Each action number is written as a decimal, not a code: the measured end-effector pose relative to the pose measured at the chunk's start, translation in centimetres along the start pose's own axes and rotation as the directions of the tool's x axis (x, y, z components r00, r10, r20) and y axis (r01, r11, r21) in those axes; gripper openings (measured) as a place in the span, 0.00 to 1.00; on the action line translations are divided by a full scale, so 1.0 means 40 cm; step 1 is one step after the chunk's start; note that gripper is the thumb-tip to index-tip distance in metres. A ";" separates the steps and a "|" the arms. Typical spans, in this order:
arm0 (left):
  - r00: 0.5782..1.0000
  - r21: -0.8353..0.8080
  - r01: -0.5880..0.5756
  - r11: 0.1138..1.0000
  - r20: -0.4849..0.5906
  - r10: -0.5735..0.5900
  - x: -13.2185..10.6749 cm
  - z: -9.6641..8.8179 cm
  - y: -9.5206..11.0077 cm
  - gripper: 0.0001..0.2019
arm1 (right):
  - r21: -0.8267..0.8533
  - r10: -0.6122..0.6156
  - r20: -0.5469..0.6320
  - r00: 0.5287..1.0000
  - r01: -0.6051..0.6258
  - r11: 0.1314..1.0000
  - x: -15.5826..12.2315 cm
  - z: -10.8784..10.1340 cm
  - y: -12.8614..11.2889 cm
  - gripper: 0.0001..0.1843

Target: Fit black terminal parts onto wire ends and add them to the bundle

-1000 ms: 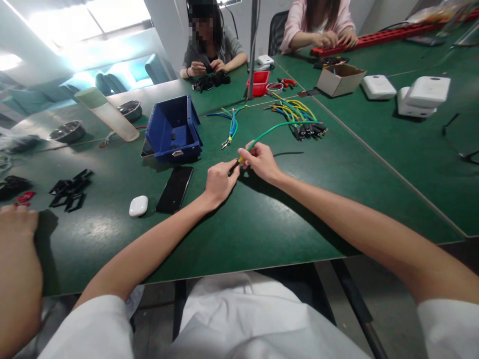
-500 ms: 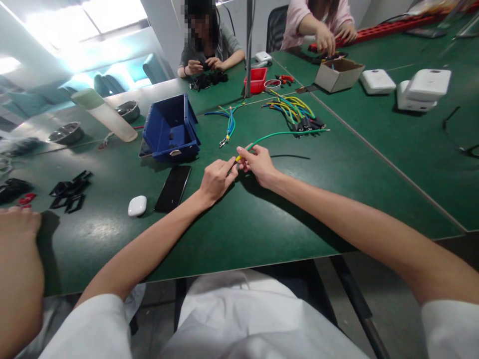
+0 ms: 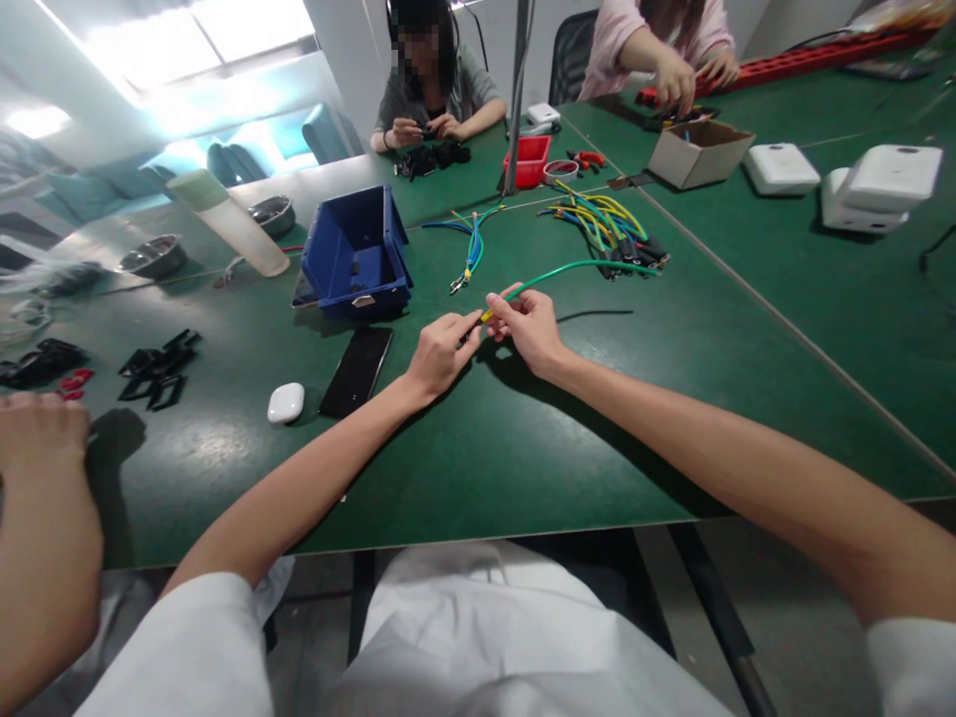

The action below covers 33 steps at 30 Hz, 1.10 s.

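Note:
A green wire (image 3: 579, 265) with a yellow sleeve (image 3: 488, 316) near one end runs between my hands above the table. My right hand (image 3: 528, 324) pinches it beside the sleeve, and its free end reaches out to the right. Closed around the dark end of the same wire is my left hand (image 3: 446, 351); its fingers hide most of that end. Beyond my hands lie a small bunch of blue and green wires (image 3: 473, 245) with metal ends and a larger bundle of yellow, green and blue wires (image 3: 597, 221) with black ends.
A blue bin (image 3: 358, 254) stands left of the wires, with a phone (image 3: 357, 371) and a white case (image 3: 286, 403) nearer me. Black frames (image 3: 160, 368) lie farther left, beside another person's arm (image 3: 45, 538). Two people work across the table, near a cardboard box (image 3: 698, 157).
The whole view has shifted slightly, so things appear a little farther right. Both hands keep their hold on the green wire, with hardly any change in pose.

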<state>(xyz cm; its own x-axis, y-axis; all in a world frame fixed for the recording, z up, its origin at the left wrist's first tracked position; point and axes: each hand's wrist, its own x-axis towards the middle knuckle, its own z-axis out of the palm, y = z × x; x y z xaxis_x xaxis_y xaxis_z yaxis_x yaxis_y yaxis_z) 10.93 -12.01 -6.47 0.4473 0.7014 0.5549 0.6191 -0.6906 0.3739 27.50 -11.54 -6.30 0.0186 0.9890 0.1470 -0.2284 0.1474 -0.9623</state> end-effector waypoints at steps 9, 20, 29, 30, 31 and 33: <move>0.999 -0.001 0.037 0.999 0.030 -0.037 -0.010 -0.004 0.018 0.17 | -0.043 0.003 -0.040 0.999 -0.004 0.999 -0.015 0.010 0.004 0.22; 0.967 -0.270 0.215 0.938 -0.075 -0.243 -0.006 -0.005 0.033 0.13 | -0.125 -0.072 -0.004 0.997 0.071 0.990 -0.003 -0.002 0.010 0.23; 0.946 -0.379 0.284 0.880 -0.037 -0.322 -0.003 -0.007 0.029 0.12 | -0.089 -0.091 0.002 0.996 0.091 0.992 -0.001 -0.005 0.011 0.22; 0.935 -0.439 0.323 0.838 0.009 -0.356 0.000 -0.007 0.023 0.13 | -0.076 -0.087 0.028 0.996 0.089 0.993 0.002 -0.006 0.011 0.22; 0.922 -0.494 0.361 0.791 0.059 -0.383 0.002 -0.006 0.018 0.14 | -0.064 -0.084 0.055 0.995 0.088 0.994 0.005 -0.007 0.010 0.22; 0.907 -0.568 0.399 0.719 0.128 -0.402 0.005 -0.004 0.012 0.15 | -0.049 -0.082 0.099 0.992 0.087 0.995 0.009 -0.008 0.006 0.22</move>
<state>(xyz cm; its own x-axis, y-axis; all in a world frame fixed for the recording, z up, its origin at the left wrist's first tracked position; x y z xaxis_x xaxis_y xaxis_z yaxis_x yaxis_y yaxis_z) 11.19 -12.23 -6.07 0.2389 0.9362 0.2577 0.2573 -0.3169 0.9129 27.77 -11.13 -6.54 -0.0593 0.9671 0.2473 -0.1777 0.2335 -0.9560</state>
